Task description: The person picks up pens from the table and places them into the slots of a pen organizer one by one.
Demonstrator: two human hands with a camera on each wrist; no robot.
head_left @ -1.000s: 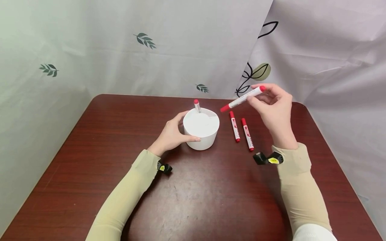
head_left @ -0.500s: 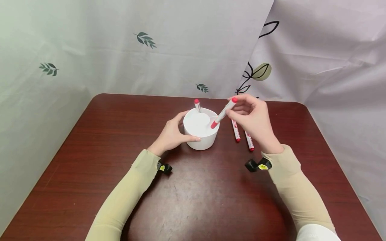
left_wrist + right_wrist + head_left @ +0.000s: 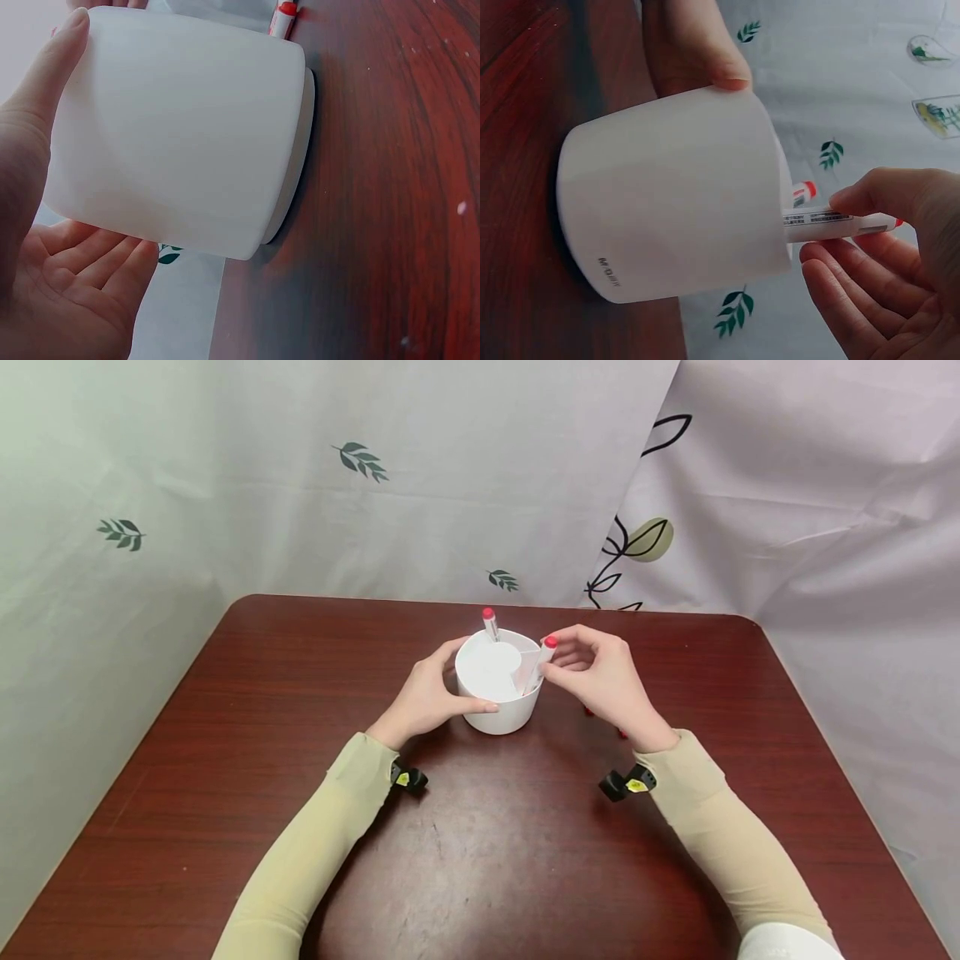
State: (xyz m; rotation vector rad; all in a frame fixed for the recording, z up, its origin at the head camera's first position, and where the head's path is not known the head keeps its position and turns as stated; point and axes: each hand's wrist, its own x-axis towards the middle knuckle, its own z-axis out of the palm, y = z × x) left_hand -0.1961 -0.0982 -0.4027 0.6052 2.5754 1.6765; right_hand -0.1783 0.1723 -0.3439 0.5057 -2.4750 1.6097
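The right hand (image 3: 600, 681) pinches a red-capped white plastic marker (image 3: 538, 665), its lower end inside the round white plastic holder (image 3: 501, 706). The left hand (image 3: 427, 693) grips the holder's side. Keep the marker near upright and the holder braced. The holder stands on the dark red wooden tabletop (image 3: 262, 693), with leaf-print curtains (image 3: 360, 460) behind.

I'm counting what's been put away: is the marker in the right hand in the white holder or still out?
Partly in: the marker's lower end is inside the white holder, its red cap above the rim, pinched by the right hand.
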